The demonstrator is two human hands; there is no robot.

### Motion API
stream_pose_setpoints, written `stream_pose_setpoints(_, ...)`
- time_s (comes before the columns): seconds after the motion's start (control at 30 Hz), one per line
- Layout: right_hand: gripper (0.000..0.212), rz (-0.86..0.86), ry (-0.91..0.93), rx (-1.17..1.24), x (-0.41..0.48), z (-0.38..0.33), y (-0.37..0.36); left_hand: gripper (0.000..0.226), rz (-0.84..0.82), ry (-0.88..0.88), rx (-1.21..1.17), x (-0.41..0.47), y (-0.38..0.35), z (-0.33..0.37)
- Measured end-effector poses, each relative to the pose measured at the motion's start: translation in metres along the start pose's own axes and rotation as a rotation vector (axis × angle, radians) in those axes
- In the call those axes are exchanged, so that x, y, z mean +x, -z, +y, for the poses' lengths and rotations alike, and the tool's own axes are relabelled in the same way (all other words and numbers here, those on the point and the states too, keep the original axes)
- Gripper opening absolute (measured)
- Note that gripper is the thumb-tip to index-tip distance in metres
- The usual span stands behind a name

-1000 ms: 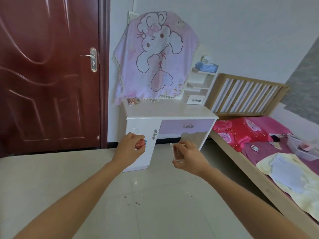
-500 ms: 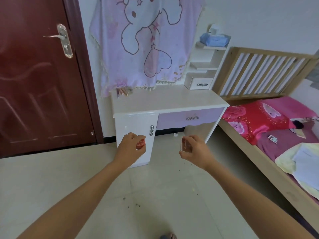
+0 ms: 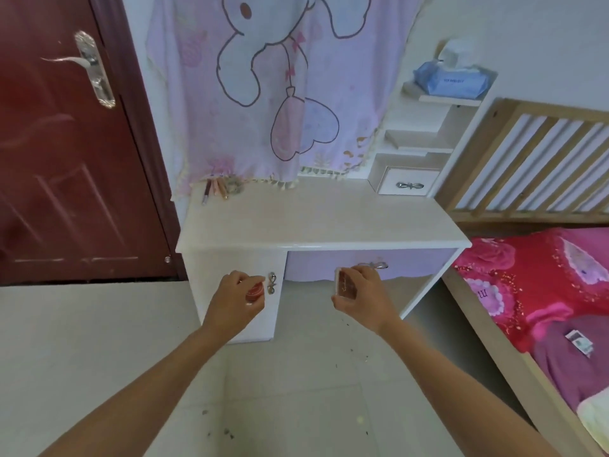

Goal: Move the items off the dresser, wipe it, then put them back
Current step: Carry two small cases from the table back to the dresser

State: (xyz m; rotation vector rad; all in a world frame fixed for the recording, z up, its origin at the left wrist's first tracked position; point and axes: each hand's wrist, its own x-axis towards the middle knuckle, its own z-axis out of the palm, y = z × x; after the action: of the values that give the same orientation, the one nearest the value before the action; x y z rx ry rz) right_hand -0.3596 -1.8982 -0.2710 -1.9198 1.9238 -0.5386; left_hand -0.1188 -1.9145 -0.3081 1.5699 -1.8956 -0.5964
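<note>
My left hand (image 3: 235,301) grips a round red tin (image 3: 254,292), my right hand (image 3: 364,296) pinches a flat red case (image 3: 344,285), both held just short of the worktop (image 3: 323,222), presumably ready for setting back.

Dark red door (image 3: 66,166), wooden bed frame (image 3: 553,111), pink floral bedding (image 3: 527,285)

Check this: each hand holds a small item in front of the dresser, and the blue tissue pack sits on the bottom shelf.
Wrong on the shelf: the tissue pack sits on the top shelf, as the head view shows. The rest stands: the left hand holds a round red item and the right hand a flat case, in front of the dresser.
</note>
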Motion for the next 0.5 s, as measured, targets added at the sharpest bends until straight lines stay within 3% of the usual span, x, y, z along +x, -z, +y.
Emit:
stream_pose_setpoints(0.13,0.052,-0.106,0.028,-0.019,0.048,0.012,-0.013,0.037,0.014,0.080,0.035,0.040,-0.008,-0.021)
stream_pose_setpoints(0.5,0.055,-0.056,0.113,-0.052,0.201,0.008,0.007,0.038,0.152,0.081,0.012,0.193,-0.008,-0.039)
